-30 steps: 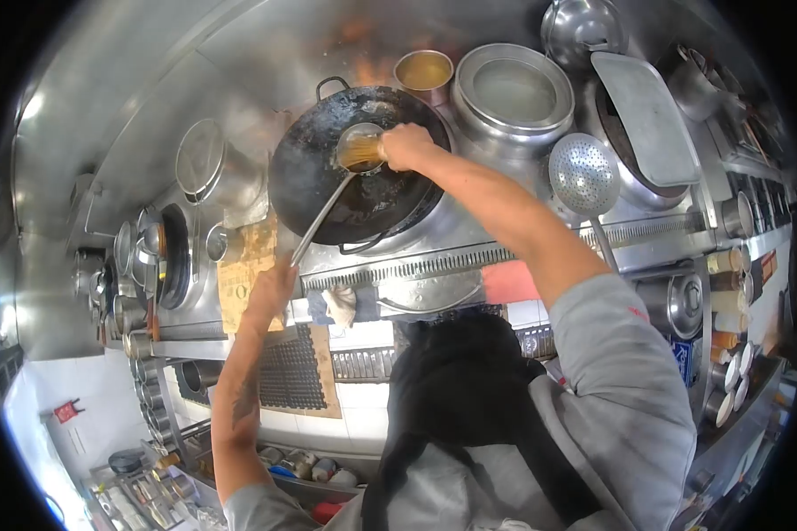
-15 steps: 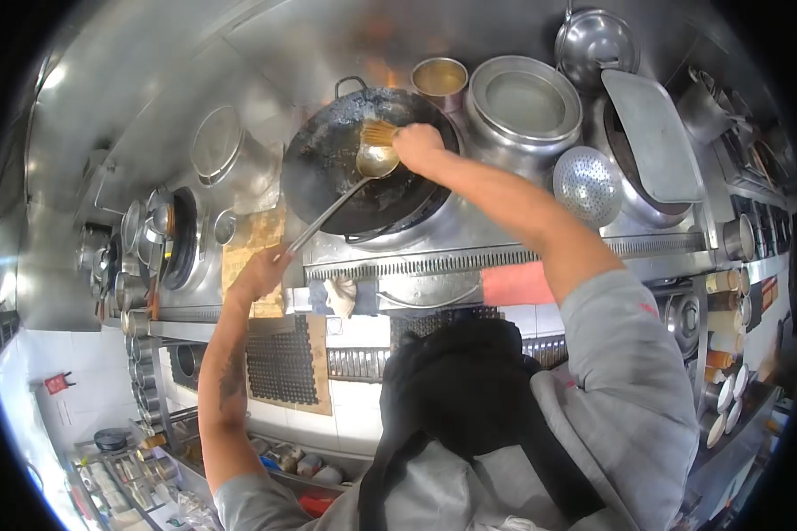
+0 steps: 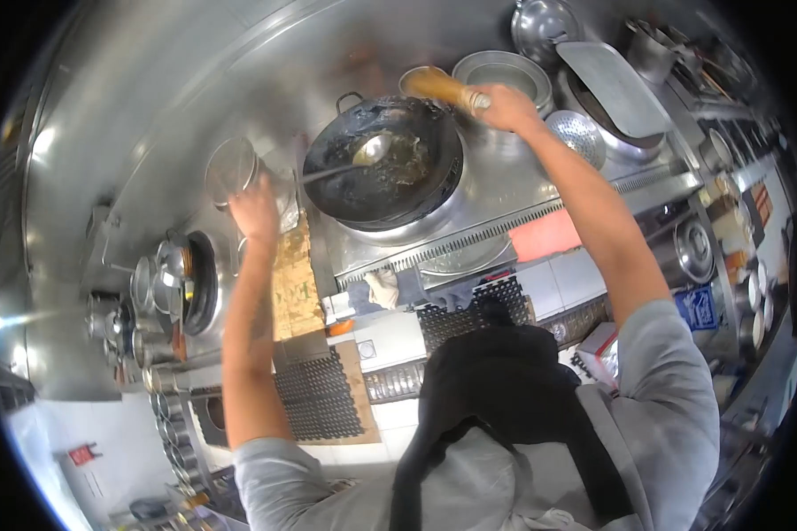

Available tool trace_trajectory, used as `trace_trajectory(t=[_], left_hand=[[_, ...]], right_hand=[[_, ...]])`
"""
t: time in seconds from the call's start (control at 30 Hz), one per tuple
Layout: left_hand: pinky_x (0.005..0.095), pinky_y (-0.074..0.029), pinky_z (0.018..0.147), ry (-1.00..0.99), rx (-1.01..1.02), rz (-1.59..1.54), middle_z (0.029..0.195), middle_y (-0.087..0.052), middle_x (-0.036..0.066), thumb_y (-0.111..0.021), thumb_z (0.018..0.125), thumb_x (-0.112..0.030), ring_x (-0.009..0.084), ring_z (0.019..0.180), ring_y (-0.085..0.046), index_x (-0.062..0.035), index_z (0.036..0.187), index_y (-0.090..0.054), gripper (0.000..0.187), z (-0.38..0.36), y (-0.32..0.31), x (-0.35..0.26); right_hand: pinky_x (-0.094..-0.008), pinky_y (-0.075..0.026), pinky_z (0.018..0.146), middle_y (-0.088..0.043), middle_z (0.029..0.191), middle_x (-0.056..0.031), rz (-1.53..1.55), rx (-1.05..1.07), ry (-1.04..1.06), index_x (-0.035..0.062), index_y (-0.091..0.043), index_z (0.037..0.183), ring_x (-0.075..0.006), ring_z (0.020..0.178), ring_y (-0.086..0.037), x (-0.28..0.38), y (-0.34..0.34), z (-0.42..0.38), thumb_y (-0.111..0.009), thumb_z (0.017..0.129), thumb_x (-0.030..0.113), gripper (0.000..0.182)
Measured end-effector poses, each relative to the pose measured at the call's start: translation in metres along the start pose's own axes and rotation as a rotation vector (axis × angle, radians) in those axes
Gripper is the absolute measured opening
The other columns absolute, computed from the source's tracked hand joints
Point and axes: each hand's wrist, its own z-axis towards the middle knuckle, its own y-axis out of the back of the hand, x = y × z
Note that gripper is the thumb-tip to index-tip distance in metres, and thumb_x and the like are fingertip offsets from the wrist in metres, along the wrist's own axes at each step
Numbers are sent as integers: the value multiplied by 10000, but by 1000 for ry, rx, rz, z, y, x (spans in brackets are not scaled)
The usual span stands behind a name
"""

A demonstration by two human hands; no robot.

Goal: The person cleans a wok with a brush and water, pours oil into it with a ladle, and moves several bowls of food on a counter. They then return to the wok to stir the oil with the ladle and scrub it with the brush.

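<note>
My left hand (image 3: 255, 208) is closed on the end of the ladle's handle, beside the strainer-topped pot (image 3: 230, 170); its grip is partly blurred. The ladle (image 3: 374, 150) reaches across the wok's left side, its bowl inside. Some murky liquid lies in the black wok (image 3: 332, 195). My right hand (image 3: 509, 108) grips a bamboo wok brush (image 3: 447, 88), held beyond the wok's right rim. The brush's bristle end is over a small metal pot (image 3: 407, 81), hiding much of it.
A large metal pot (image 3: 545, 71), a perforated skimmer (image 3: 576, 140) and a flat metal tray (image 3: 615, 88) stand to the right. Left lies a stained board (image 3: 294, 283). Cloths (image 3: 383, 288) and a pink towel (image 3: 545, 234) hang along the stove's front edge.
The brush has left the wok and moved right with my right hand. My left hand has swung up and away, turning the ladle flatter. Liquid now shows in the wok; the view has shifted.
</note>
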Motion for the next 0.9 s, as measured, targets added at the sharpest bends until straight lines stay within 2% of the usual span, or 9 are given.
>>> trace_trajectory(t=[0.07,0.1,0.27,0.33,0.4,0.53,0.67,0.73,0.9], left_hand=[[474,-524,827,111,367,-385,983,-733,111,-588,939,-359,300,944,-715,-144,1193,-651,339,-31,-13,-26],[495,-529,878,100,661,-644,1106,-710,190,-636,884,-419,358,997,-700,-84,1102,-711,407,-51,-49,-36],[451,-497,582,278,558,-1193,637,-651,212,-680,820,-324,301,617,-674,54,734,-665,388,-137,-27,-96],[433,-481,557,325,479,-1363,597,-615,176,-681,817,-269,229,569,-626,44,705,-649,334,-156,-78,-119],[421,-469,546,341,467,-1390,580,-596,160,-680,815,-256,218,547,-597,37,695,-641,319,-159,-50,-121],[316,-389,390,287,399,-1383,529,-541,25,-628,888,-243,135,416,-509,-58,634,-539,327,-153,0,-134],[421,-473,558,255,318,-1262,586,-602,171,-686,812,-247,256,546,-604,34,714,-640,301,-158,58,-140],[457,-501,585,235,300,-1150,625,-632,224,-684,815,-256,351,601,-665,23,747,-664,288,-149,84,-156],[525,-515,630,198,139,-863,706,-641,277,-649,837,-258,461,681,-652,21,760,-666,291,-142,138,-167]], right_hand=[[-373,-566,819,-687,1215,-168,884,-137,-71,127,-508,1447,-262,1000,-714,-20,-12,-21,-698,858,300,643],[-394,-534,903,-639,1300,-181,792,-158,-87,176,-352,1544,-296,1118,-669,-20,-11,-36,-675,876,402,774],[-419,-420,1081,-542,1411,-210,729,-400,1,209,-289,1560,-362,1312,-523,5,57,-88,-633,870,582,856],[-412,-477,1019,-578,1358,-216,847,-597,180,195,-307,1545,-374,1168,-627,7,90,-91,-657,864,579,856],[-433,-575,786,-677,1141,-221,1292,-381,163,164,-319,1525,-352,797,-722,14,120,-111,-672,882,524,818],[-419,-552,845,-673,1140,-261,837,-556,214,144,-318,1527,-374,896,-708,-20,68,-112,-628,907,481,770],[-396,-494,964,-672,1167,-238,831,329,10,114,-346,1520,-389,1154,-615,-125,7,-106,-629,880,430,768],[-445,-508,947,-668,1156,-259,741,-68,-186,136,-281,1542,-417,1108,-632,-126,16,-138,-587,911,409,753],[-519,-528,859,-681,1028,-300,731,54,35,233,-206,1566,-440,920,-679,-156,30,-150,-584,914,397,771]])
